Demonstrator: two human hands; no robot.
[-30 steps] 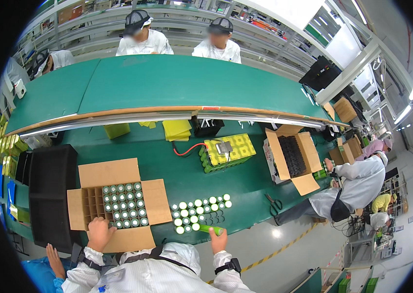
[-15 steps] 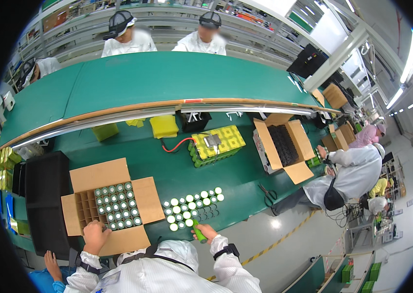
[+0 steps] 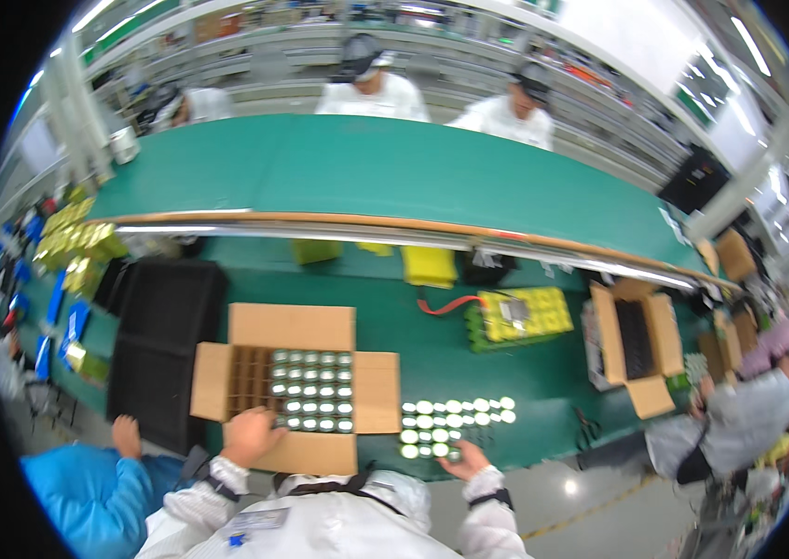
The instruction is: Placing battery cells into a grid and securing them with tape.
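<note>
A cardboard box [image 3: 292, 326] with spread flaps holds rows of upright battery cells [image 3: 312, 389]; bare dividers [image 3: 250, 377] show at its left. My left hand [image 3: 253, 436] reaches over the near flap with fingers curled at the nearest cells, hiding what lies under the fingertips. To the right, more cells [image 3: 453, 419] stand upright in a block on the green table, some with pale yellow-green tops, others whiter. My right hand [image 3: 471, 460] grips a battery cell [image 3: 455, 456] at the block's near right corner. Dark ring-shaped holders [image 3: 480, 435] lie beside the block.
A yellow-green battery pack [image 3: 525, 315] with a red lead sits behind. Scissors [image 3: 588, 426] lie right, near a box of black parts [image 3: 634, 340]. A black tray [image 3: 163, 345] stands left, close to a person in blue [image 3: 101, 489]. Others work across the table and at right.
My view has swung left. The green cell in my right hand was tilted at the block's near edge; now it is more upright at the corner. My left hand stays at the box.
</note>
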